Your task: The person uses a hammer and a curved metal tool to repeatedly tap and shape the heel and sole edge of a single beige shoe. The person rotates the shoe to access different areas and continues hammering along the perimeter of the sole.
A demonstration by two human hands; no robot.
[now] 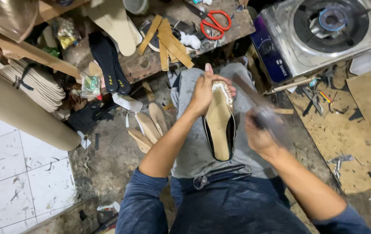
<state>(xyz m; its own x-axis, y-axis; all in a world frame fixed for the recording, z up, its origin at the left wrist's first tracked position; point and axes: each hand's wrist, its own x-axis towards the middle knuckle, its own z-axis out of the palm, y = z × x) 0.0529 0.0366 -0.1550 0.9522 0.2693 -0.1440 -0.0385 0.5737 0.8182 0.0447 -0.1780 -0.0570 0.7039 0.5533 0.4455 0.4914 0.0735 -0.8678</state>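
A shoe (219,121) lies sole-up on my lap, its tan insole board facing me and dark upper folded over the edges. My left hand (203,89) grips it at the toe end, thumb raised. My right hand (259,132) holds a tool, probably a hammer (254,102), blurred by motion just right of the shoe. I sit on the floor in grey trousers and a blue shirt.
A low wooden bench (150,65) ahead carries red-handled scissors (215,22), tan strips, black insoles (107,60) and cut soles. A gas stove (328,30) stands at the right. Loose tan soles (148,128) lie by my left knee. A large cardboard roll (25,112) lies at the left.
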